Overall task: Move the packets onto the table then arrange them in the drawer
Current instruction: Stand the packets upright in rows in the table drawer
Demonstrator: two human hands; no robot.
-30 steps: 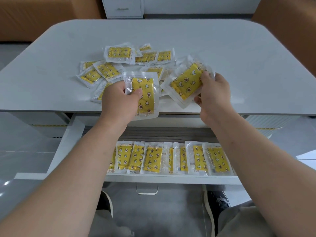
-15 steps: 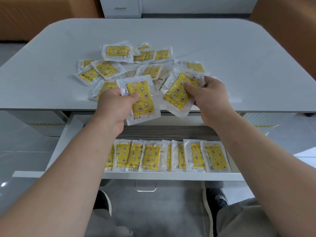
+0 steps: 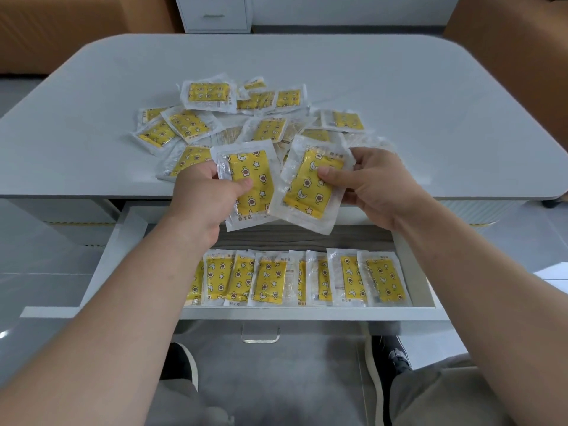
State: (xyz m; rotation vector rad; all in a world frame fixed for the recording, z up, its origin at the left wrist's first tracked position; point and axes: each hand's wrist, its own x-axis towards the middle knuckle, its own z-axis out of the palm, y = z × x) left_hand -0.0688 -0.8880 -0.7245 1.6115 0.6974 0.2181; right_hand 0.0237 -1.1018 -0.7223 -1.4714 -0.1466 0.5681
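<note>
My left hand (image 3: 204, 195) grips a yellow packet (image 3: 256, 182) in clear wrap, held upright over the table's front edge. My right hand (image 3: 376, 186) holds a second yellow packet (image 3: 302, 195), tilted, its lower corner hanging over the drawer. The two held packets touch side by side. Behind them a loose pile of packets (image 3: 246, 118) lies on the grey table (image 3: 430, 103). Below, the open white drawer (image 3: 307, 313) holds a row of packets (image 3: 295, 279) standing along its front.
The drawer's handle (image 3: 260, 335) juts out below its front panel. A white cabinet (image 3: 215, 13) stands beyond the table, with orange seating at both far corners. My shoes and knees show on the grey floor beneath.
Both hands have drawn their packets toward me, from over the pile to the table's front edge. The right packet has swung down and left until it meets the left one.
</note>
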